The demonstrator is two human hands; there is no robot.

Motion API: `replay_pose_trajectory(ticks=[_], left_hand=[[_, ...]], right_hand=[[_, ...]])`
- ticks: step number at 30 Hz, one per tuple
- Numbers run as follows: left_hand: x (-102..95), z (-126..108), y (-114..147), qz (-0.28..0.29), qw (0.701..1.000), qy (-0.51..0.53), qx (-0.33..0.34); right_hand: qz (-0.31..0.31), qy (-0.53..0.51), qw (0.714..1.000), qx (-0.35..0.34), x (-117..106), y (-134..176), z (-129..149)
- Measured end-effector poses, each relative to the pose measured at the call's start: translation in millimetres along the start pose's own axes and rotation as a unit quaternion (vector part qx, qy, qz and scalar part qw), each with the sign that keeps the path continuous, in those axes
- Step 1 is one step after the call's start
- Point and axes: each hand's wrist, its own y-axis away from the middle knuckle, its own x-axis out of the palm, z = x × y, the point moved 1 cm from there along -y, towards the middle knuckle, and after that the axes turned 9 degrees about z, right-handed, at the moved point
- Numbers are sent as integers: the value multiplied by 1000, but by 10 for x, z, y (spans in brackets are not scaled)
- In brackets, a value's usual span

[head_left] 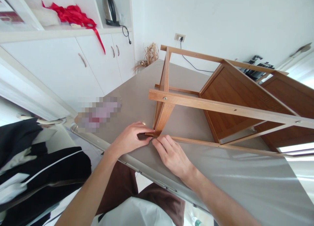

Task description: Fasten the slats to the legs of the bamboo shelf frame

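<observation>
A: Item one, wooden rack (228,98): lying on its side on the grey table (220,180), two shelf panels fitted, long rails screwed to the uprights. State of assembly?

B: Mostly built, by the look of it. Frame joined, both panels seated, screw heads showing on the near rail. What appears left is work at the foot of the near leg (162,120), where both hands meet.

A: Item two, left hand (129,139)?

B: Resting on the table just beside the leg's foot, fingers curled around a small dark piece (141,136), pinching it against the leg end. What the piece is, cannot tell; too small.

A: Item three, right hand (171,154)?

B: Flat on the tabletop, fingertips touching the thin lower rail (220,145) at the leg's foot; pressing or steadying, not gripping anything.

A: Sundries?

B: White cupboards (73,62) behind, a kettle (110,8) and red ribbon (73,15) on the shelf above, a wall socket (180,37) with a cable, dark clothing (36,173) at lower left
</observation>
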Motion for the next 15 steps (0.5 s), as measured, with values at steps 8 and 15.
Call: replay_pose_trajectory(ticks=[8,15], left_hand=[[-8,-17,-3,-6,1000,2,5],[0,-5,6,-3,1000,-5,-4]], right_hand=[[-17,-76,996,43,89,10,-86],[-3,-63,996,70,27,13,-111]])
